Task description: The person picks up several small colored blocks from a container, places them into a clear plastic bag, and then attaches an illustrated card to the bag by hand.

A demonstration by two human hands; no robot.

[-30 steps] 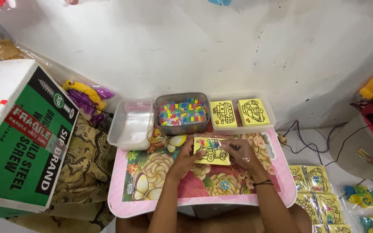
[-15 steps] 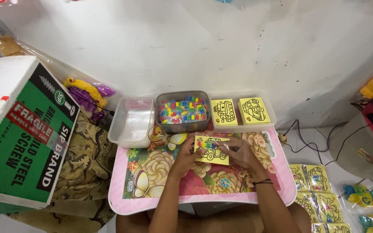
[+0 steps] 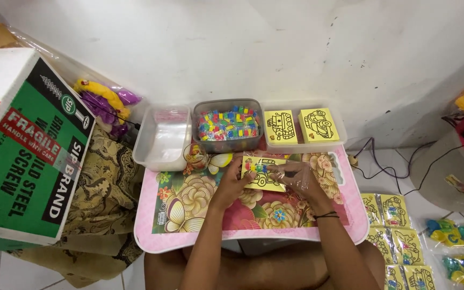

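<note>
card (image 3: 263, 173) on tray table (image 3: 189, 225) | tubs (image 3: 227, 124) behind | box (image 3: 22, 145) left

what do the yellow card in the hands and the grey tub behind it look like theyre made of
Yellow card: probably paper or thin card, matte with black line art, inside a clear glossy plastic sleeve that shows glare. Grey tub: likely translucent plastic, since the coloured pieces show through its wall.

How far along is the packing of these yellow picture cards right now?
Done: bagged cards lie on the floor at the right. In hand: left hand and right hand hold one yellow card in clear plastic. Left: two card stacks in the tray.
</note>
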